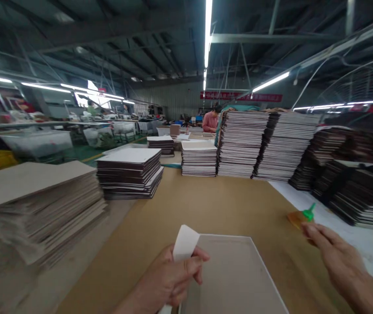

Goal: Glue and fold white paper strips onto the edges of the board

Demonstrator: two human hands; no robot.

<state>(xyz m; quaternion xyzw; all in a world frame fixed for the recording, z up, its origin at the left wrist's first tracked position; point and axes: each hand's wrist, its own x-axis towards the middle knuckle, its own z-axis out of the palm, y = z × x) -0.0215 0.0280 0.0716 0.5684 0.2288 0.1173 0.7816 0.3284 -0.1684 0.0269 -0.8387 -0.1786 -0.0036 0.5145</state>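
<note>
My left hand (pixel 179 274) is closed around a white strip (pixel 185 242), which sticks up above the thumb. Beneath and beside that hand lies a flat grey-beige board (pixel 232 266) with a thin white edge, running out of view at the bottom. Out to the right, my right hand (pixel 337 257) has its thumb and fingers closed at a small amber glue bottle (pixel 295 219) with a green nozzle (pixel 309 212). The bottle is tilted, slightly blurred and partly hidden by the fingertips. Whether it touches the table cannot be made out.
The brown-covered table (pixel 206 196) carries a stack of dark boards with white tops (pixel 127 174), a smaller stack (pixel 199 159) and tall stacks (pixel 241 144) at the back. Grey boards (pixel 42 213) are piled at left, strapped dark boards (pixel 353 192) at right. A person (pixel 210 121) works behind.
</note>
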